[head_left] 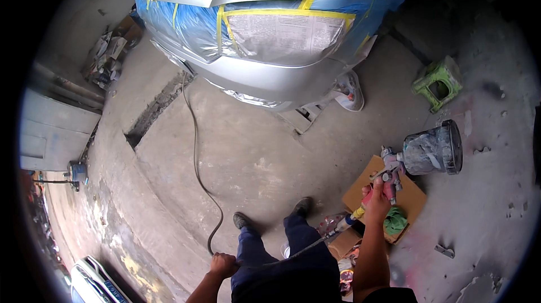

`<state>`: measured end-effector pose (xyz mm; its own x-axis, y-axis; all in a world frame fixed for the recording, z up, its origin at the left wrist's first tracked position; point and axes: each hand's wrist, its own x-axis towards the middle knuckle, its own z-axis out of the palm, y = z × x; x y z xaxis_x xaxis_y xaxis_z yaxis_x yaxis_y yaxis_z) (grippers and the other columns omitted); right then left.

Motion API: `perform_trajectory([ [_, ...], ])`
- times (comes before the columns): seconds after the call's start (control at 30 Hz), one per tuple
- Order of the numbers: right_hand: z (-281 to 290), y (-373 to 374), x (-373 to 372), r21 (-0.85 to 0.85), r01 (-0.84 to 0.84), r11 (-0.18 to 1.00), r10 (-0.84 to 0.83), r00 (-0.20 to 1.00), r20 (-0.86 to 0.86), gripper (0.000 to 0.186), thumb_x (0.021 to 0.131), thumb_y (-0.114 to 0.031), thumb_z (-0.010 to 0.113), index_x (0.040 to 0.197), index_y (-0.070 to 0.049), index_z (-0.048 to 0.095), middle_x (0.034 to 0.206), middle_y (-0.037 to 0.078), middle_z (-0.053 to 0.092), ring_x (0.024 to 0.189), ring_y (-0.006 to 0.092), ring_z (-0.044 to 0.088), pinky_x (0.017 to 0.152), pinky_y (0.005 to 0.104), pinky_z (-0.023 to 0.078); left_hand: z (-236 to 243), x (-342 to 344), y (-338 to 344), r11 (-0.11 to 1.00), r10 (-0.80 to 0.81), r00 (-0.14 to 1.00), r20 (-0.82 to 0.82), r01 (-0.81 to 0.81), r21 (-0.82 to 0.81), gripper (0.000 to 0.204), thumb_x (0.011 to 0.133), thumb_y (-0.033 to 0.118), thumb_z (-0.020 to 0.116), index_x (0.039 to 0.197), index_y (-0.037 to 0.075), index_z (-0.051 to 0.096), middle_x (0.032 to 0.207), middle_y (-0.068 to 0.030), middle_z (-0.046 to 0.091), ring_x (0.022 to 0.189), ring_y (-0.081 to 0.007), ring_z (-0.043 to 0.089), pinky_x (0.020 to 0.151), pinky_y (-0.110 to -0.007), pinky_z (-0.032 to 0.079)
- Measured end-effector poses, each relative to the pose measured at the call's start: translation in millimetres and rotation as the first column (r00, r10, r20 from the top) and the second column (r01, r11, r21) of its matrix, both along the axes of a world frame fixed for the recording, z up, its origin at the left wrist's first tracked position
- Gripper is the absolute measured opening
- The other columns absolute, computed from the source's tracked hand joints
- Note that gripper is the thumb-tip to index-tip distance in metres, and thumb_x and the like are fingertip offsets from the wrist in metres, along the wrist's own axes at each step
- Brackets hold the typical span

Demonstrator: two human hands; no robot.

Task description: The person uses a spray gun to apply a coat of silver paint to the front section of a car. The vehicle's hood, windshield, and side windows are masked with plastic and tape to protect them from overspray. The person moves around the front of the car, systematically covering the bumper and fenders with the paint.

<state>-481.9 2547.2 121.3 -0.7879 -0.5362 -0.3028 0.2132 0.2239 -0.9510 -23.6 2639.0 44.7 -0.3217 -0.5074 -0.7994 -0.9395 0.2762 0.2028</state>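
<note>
In my right hand point(377, 204) is a red paint spray gun point(389, 178), its fingers wrapped round the grip. A translucent paint cup point(425, 151) with a dark lid sticks out to the right of the gun. From the grip's base an air hose point(307, 245) runs leftward past my legs. My left hand point(224, 265) is closed round this hose, which then trails over the floor toward the car. Ahead stands a silver car bumper point(265, 80), with blue plastic film, yellow tape and newspaper point(284, 35) masking the area above it.
A cardboard box point(360, 182) with a green crumpled cloth point(395, 221) lies beneath the gun. A green stool point(438, 84) stands at the right. A floor trench point(155, 108) runs left of the hose. Scrap point(107, 58) is piled far left; another vehicle point(93, 283) shows lower left.
</note>
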Motion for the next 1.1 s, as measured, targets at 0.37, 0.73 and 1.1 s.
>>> perform_trajectory([
  [0.37,-32.7,-15.7,7.0,-0.196,-0.575,0.795,0.595,0.801,0.062,0.021,0.088,-0.014,0.058,0.104,-0.001,0.055,0.088,0.007,0.061,0.069,0.0118,0.059,0.059,0.0249,0.045,-34.0,-73.5,2.1,0.972,-0.138,0.982,0.131,0.108,0.210,0.034,0.079,0.040,0.051,0.090,0.012,0.068,0.094,-0.0124,0.067,0.092,-0.0303,0.063,0.084,-0.043,0.044],
  [0.73,-12.9,-18.1,-93.4,-0.108,-0.029,0.994,0.022,0.998,-0.059,0.032,0.092,-0.032,0.053,0.110,-0.006,0.055,0.101,-0.001,0.060,0.065,0.0099,0.054,0.058,0.0224,0.044,-57.6,-120.7,-2.6,0.976,-0.127,0.992,0.026,0.120,0.183,0.027,0.080,0.037,0.055,0.085,0.014,0.068,0.089,-0.0110,0.067,0.088,-0.0275,0.064,0.084,-0.043,0.043],
  [1.1,-71.3,-12.1,-57.6,-0.212,-0.530,0.821,0.565,0.807,0.169,0.029,0.086,-0.016,0.061,0.109,0.002,0.059,0.088,0.007,0.064,0.064,0.0116,0.057,0.059,0.0246,0.046,-94.7,-127.2,7.7,0.939,-0.259,0.963,0.075,0.232,0.252,0.024,0.078,0.030,0.054,0.090,0.016,0.069,0.094,-0.0099,0.067,0.094,-0.0254,0.063,0.088,-0.041,0.042],
])
